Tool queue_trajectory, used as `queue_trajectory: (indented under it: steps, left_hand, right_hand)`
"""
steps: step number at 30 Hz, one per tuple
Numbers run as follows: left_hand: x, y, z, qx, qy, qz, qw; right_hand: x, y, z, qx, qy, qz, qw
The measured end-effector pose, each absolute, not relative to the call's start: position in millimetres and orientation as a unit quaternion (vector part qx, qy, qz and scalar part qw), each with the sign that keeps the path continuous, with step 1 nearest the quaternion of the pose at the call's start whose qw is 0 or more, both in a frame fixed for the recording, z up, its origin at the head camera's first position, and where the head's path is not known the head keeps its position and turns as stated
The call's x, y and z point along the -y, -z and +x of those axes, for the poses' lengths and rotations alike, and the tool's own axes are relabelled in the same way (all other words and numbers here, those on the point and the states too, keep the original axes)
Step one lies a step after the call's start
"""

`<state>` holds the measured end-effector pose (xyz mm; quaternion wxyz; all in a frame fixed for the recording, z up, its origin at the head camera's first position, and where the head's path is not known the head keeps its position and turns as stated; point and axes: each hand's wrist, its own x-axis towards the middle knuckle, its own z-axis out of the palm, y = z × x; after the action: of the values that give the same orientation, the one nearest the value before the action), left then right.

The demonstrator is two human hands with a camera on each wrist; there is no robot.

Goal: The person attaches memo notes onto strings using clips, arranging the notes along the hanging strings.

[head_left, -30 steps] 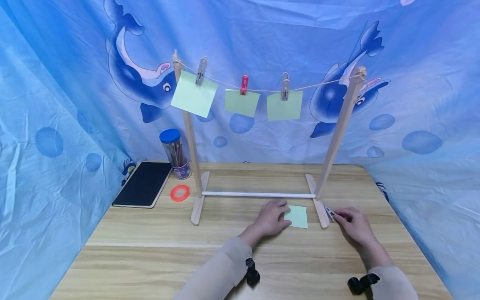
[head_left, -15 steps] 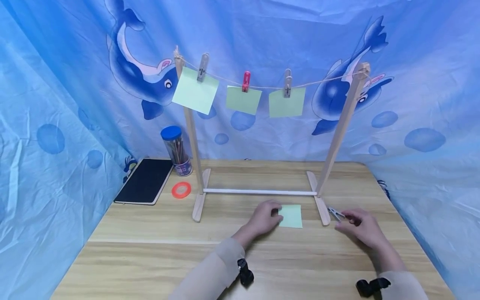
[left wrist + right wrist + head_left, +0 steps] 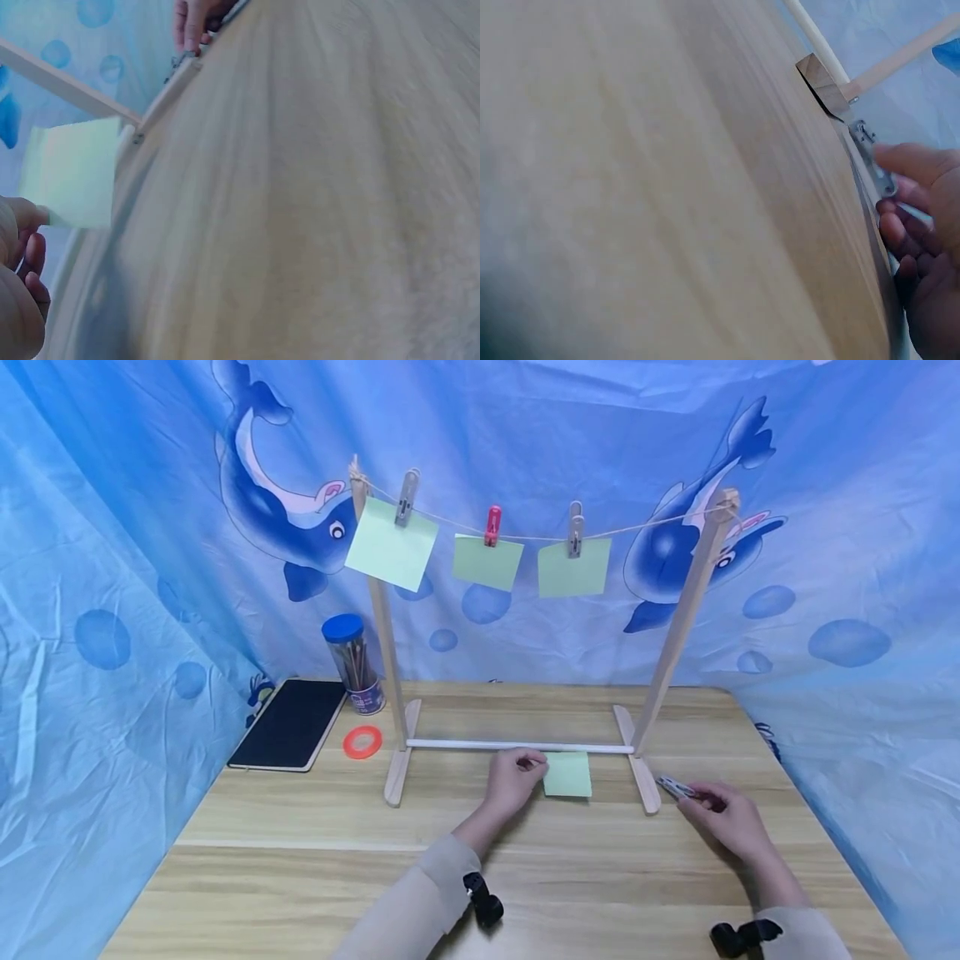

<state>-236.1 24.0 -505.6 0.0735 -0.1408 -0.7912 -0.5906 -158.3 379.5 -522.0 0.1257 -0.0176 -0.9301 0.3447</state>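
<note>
My left hand (image 3: 512, 781) pinches a pale green paper square (image 3: 567, 775) by its left edge. In the left wrist view the paper (image 3: 75, 172) stands up over the table, its shadow falling on the wood. At the right, my right hand (image 3: 726, 818) holds a grey clothespin (image 3: 677, 788) between thumb and fingers, beside the stand's right foot (image 3: 642, 783). The right wrist view shows the clothespin (image 3: 871, 154) under the thumb, its tip close to the foot's end. Behind, a string between two wooden posts carries three more green papers, clipped by a grey (image 3: 407, 497), a red (image 3: 492, 526) and another grey clothespin (image 3: 575, 529).
A white rod (image 3: 517, 745) joins the stand's feet. On the left lie a black tablet-like slab (image 3: 288, 724) and an orange tape ring (image 3: 362, 742). A blue-lidded jar (image 3: 352, 660) of thin sticks stands by the left post (image 3: 384, 635). Blue dolphin-print cloth surrounds the table.
The left hand has moved left and up with the paper, which now overlaps the rod's line. The right hand has shifted slightly right with the clothespin, away from the stand's foot.
</note>
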Motion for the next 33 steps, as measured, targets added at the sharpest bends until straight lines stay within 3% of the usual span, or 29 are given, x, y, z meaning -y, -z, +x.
queue_trajectory:
  steps: [9,16,23,33]
  left_hand:
    - [-18,482,-234,0.728,0.68,-0.089,-0.02]
    - [-20,463,-229,0.684,0.724,-0.084,-0.016]
    - [-17,442,-218,0.649,0.752,-0.112,-0.008]
    - [-10,392,-201,0.669,0.73,-0.137,0.026]
  right_hand:
    - [-389,512,-152,0.839,-0.53,-0.107,0.062]
    - [-387,504,-148,0.722,-0.676,-0.137,0.043]
    - [-375,497,-145,0.612,-0.784,-0.08,0.061]
    - [-349,461,-155,0.634,-0.767,0.049,0.093]
